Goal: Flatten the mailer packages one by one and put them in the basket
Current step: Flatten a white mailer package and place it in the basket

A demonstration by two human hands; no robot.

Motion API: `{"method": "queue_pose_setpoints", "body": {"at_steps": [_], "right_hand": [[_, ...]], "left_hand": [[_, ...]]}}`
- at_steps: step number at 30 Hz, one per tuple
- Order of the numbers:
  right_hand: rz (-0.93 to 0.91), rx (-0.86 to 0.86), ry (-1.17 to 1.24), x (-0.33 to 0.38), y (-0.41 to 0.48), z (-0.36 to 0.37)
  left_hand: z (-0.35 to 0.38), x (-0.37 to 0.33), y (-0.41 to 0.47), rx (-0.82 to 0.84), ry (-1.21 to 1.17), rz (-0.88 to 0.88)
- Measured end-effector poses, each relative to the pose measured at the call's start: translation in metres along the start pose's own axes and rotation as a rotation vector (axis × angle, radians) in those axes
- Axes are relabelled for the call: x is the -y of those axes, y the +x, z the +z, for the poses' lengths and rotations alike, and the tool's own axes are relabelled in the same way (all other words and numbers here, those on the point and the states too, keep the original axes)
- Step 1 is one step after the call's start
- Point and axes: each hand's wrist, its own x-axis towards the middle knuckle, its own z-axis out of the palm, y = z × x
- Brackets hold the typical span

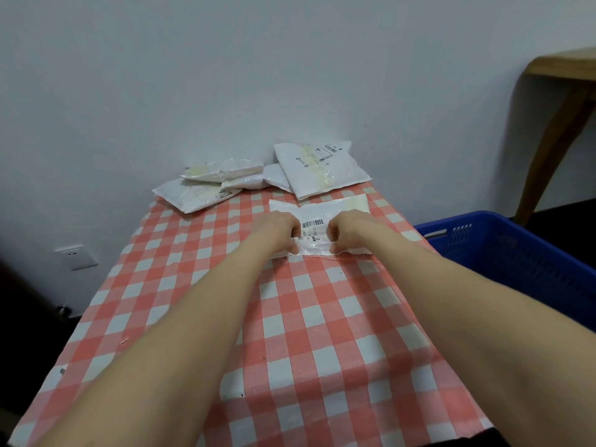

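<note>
Progress: one mailer [322,209] lies on the checked tablecloth [322,317], a little past the table's centre toward 12 o'clock, with both hands on it. Judged step: flattening of this piece, under way and not finished. Its far strip looks thin and smooth, while the near part under the hands is wrinkled. Remaining stock: a pile of mailers [206,188] sits at the 12 o'clock end against the wall [225,75], several puffy ones overlapping. A larger mailer [322,169] lies at about 1 o'clock, tilted up on the others and just beyond the one being worked. The basket [522,256] is blue and stands off the table's edge at 3 o'clock. Only its rim and one mesh wall show, and the bottom is out of view, so the count of finished pieces cannot be told. Judgement: most of the task is left. Pose: both forearms reach straight out toward 12 o'clock, nearly parallel. The left hand [283,232] is at the 9 o'clock side of the printed label and the right hand [346,233] at the 3 o'clock side. On each hand the fingers are curled knuckles-up on top of the mailer and the thumb is tucked at its near edge, which reads as a pinch on that edge while pressing down. Neither hand holds anything else.
</note>
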Motion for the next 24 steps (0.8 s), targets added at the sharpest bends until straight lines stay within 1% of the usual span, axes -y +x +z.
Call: {"method": "queue_pose_setpoints", "body": {"at_steps": [3,7,12,14,16,17,18,19,22,23,24], "right_hand": [[0.000,0.000,0.014,0.000,0.005,0.001],[-0.012,0.032,0.032,0.001,0.007,0.000],[-0.075,-0.032,-0.017,0.004,0.002,-0.027],[-0.085,-0.001,-0.026,0.007,-0.001,-0.032],[-0.083,0.087,-0.031,0.009,-0.003,-0.030],[-0.085,0.113,-0.014,0.009,-0.003,-0.028],[-0.086,0.102,0.018,0.009,-0.003,-0.027],[-0.082,0.052,0.050,0.010,-0.004,-0.027],[-0.052,-0.209,0.044,0.010,0.001,-0.028],[-0.046,-0.236,0.050,0.010,0.004,-0.027],[-0.044,-0.215,0.054,0.012,0.007,-0.024]], "left_hand": [[0.000,0.001,0.002,-0.009,0.011,0.002],[0.000,0.002,0.003,0.019,0.010,0.008],[-0.025,0.010,0.000,-0.036,-0.030,0.010],[-0.033,0.012,-0.004,0.009,-0.031,-0.007],[-0.034,0.013,-0.006,0.120,0.006,-0.040],[-0.032,0.013,-0.006,0.147,0.018,-0.067],[-0.032,0.013,-0.008,0.118,0.019,-0.097],[-0.032,0.013,-0.011,0.027,0.015,-0.122],[-0.029,0.010,-0.014,-0.360,-0.058,-0.158],[-0.026,0.008,-0.013,-0.429,-0.109,-0.149],[-0.023,0.004,-0.010,-0.445,-0.148,-0.132]]}}
